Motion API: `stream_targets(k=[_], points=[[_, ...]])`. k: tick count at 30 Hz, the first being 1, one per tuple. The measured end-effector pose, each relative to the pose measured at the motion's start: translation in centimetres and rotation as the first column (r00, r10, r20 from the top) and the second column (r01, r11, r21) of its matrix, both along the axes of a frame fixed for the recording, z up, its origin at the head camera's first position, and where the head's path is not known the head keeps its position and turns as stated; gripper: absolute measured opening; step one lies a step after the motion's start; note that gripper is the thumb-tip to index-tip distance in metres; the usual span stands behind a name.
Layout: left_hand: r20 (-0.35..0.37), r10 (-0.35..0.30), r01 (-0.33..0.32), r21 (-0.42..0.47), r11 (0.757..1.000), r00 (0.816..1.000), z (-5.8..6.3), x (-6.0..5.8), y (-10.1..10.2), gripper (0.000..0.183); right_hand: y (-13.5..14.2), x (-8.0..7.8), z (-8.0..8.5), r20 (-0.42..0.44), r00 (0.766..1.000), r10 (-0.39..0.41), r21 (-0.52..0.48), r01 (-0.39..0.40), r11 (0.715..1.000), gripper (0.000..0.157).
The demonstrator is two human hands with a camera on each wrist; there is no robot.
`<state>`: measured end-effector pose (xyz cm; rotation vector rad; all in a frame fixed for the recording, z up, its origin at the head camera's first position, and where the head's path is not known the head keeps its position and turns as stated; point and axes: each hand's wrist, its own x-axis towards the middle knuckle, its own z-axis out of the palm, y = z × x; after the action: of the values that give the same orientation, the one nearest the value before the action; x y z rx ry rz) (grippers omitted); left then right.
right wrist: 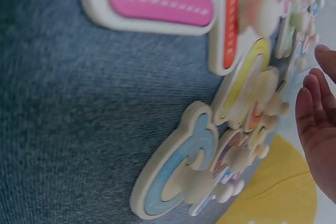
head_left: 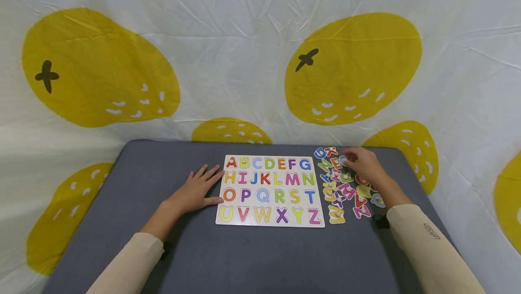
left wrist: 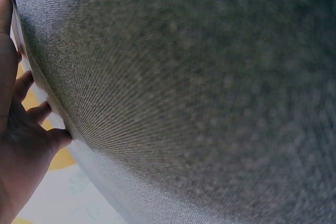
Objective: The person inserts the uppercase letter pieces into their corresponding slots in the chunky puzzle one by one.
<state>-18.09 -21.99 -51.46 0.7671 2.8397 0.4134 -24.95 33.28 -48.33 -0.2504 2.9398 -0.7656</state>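
Observation:
A white alphabet board (head_left: pixel 266 187) lies on the table, its A piece (head_left: pixel 231 162) and B piece (head_left: pixel 244 163) seated with knobs showing. Flat beside it, my left hand (head_left: pixel 198 190) has spread fingers, some touching the board's left edge. To the right lies a cluster of knobbed wooden letter pieces (head_left: pixel 347 190). Over the far side of that cluster, my right hand (head_left: pixel 364 163) pinches a small light blue letter piece (head_left: pixel 343 161) at its fingertips, partly covered by them. In the right wrist view the fingers (right wrist: pixel 307 108) show only at the right edge.
The dark grey table (head_left: pixel 260 258) meets a pale curtain (head_left: pixel 228 68) with yellow fruit prints at its back edge. A pink letter piece (right wrist: pixel 157 3) and a light blue ring-shaped letter piece (right wrist: pixel 157 187) lie near the right wrist.

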Motion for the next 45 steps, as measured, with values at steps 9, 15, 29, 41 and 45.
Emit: stream_targets(k=[9,15,29,41,45], points=[[0.012,-0.001,0.001,0.009,1.0,1.0,-0.4,-0.1,0.1,0.093,0.7,-0.8,-0.9,0.085,0.995,-0.056,0.078,0.049,0.996,0.036],[0.007,-0.001,0.0,0.002,1.0,1.0,-0.7,-0.2,0.0,0.094,0.7,-0.9,-1.2,0.075,0.994,-0.084,0.075,0.078,0.994,0.029],[0.003,0.002,-0.002,0.003,1.0,1.0,-0.7,-0.2,0.0,0.094,0.4,-0.8,-0.7,0.004,0.997,-0.082,0.072,0.081,0.994,0.024],[0.004,0.006,-0.006,-0.001,1.0,1.0,-0.5,-0.1,-0.2,0.093,-3.1,-0.1,0.6,-0.087,0.996,-0.037,0.001,0.038,0.999,0.02],[0.005,0.005,-0.005,0.0,1.0,1.0,-0.4,-0.2,-0.2,0.093,-4.7,-0.2,0.7,-0.079,0.996,-0.031,-0.027,0.029,0.999,0.021]])
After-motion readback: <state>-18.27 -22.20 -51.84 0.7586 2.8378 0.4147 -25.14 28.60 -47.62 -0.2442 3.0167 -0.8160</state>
